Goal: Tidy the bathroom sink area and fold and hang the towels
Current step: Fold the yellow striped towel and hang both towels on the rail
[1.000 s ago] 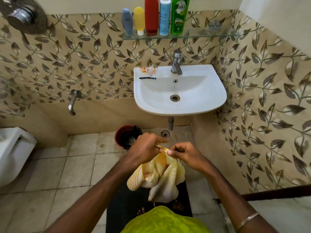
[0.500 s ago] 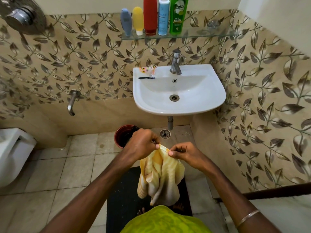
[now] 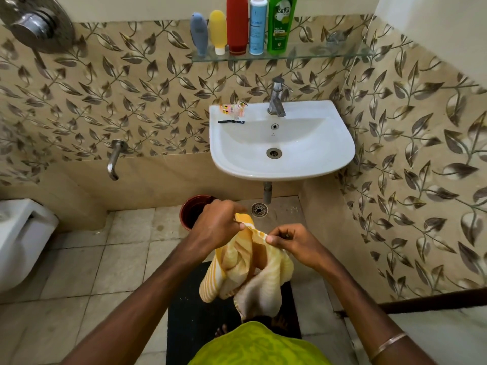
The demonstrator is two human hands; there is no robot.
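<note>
Nearest you, a yellow striped towel (image 3: 246, 270) hangs bunched over a black floor mat (image 3: 195, 320). Your left hand (image 3: 216, 222) and right hand (image 3: 292, 239) each pinch its top edge, close together. Beyond lie open floor tiles, a red bucket (image 3: 191, 209), then the white sink (image 3: 316, 143). 5 bottles (image 3: 237, 25) stand on the glass shelf (image 3: 329, 52).

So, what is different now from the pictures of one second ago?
The left hand and right hand, both pinching the top edge of the yellow towel, have drawn a little apart, so the edge between them is longer. The bunched cloth below has dropped and hangs lower and more open. Both pinches stayed. The sink and the bottles on the shelf did not change.
</note>
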